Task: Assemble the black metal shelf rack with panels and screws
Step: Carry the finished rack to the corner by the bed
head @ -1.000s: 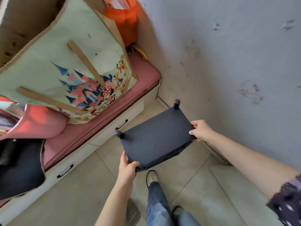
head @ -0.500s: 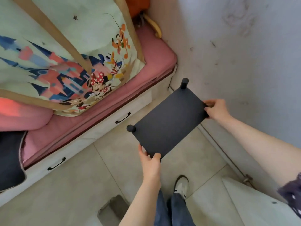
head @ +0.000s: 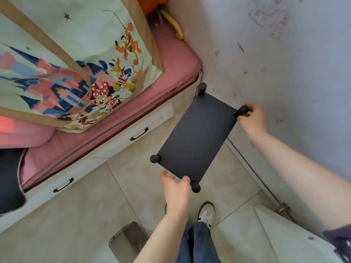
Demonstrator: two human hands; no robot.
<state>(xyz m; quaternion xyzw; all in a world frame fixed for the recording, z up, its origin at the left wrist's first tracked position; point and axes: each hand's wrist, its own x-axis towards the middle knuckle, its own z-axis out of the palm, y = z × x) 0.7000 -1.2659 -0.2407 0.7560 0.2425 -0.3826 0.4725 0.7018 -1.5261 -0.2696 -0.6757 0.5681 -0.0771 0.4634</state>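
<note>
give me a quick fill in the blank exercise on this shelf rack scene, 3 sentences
1. The black shelf rack is held by ____ hands.
2. The right hand grips the corner post nearest the ____.
3. The bed's mattress is ____ in colour.

Missing words: two; wall; pink

A cartoon-print tote bag [head: 79, 59] rests on a pink mattress [head: 171, 59] (drawers [head: 133, 133] beneath) — beside a scuffed wall [head: 284, 63].
</note>
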